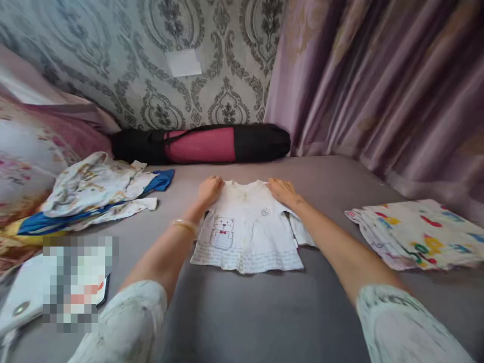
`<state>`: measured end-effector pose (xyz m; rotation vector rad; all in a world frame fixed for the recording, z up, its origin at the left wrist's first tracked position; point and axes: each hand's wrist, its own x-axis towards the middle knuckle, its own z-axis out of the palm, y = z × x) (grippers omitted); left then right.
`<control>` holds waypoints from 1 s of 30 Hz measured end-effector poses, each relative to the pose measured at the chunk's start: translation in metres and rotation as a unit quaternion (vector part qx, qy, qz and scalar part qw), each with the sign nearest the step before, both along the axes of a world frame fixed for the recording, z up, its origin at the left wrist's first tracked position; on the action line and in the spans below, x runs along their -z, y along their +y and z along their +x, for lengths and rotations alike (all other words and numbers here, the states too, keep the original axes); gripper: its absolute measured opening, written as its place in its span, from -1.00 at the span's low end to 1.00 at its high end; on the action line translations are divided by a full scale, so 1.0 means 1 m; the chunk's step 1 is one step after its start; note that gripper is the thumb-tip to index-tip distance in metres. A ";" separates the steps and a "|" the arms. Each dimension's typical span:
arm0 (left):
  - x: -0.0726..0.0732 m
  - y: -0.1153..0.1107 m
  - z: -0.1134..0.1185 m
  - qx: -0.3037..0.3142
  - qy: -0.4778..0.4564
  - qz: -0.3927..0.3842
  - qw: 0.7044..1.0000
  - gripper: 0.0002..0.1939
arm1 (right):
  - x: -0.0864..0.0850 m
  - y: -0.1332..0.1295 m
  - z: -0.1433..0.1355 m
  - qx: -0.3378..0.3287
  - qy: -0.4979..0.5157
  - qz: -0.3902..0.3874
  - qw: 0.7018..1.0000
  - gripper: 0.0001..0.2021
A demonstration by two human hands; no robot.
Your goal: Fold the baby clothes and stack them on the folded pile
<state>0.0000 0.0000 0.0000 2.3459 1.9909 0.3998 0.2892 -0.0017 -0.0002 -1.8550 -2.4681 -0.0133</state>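
A small white baby shirt (249, 229) lies spread flat, front side up, with a bear print on one side and a row of buttons down its middle. My left hand (210, 191) is closed on the shoulder at the left of the collar. The opposite shoulder is gripped by my right hand (282, 190); its fingertips are partly hidden. One sleeve shows beneath my right forearm, and the other is mostly out of sight by my left forearm.
Rumpled children's clothes (94, 186) are heaped at the left. A blurred-out phone-like object and a white device (30, 287) lie nearer. Folded patterned cloth (423, 234) rests at the right. Along the wall stretches a black and pink bag (204, 144), beside purple curtains (328, 75).
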 end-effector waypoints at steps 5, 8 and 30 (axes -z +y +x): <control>0.006 0.012 0.000 -0.024 -0.036 -0.087 0.995 -0.68 | 0.002 0.009 -0.001 0.002 0.045 -0.028 0.999 -0.71; 0.003 0.020 0.005 0.002 -0.059 -0.096 0.994 -0.67 | -0.002 0.017 -0.010 -0.003 0.084 -0.060 0.995 -0.70; 0.031 0.017 0.021 -0.029 0.020 0.024 0.999 -0.65 | 0.030 0.011 -0.044 0.070 0.086 0.057 0.992 -0.70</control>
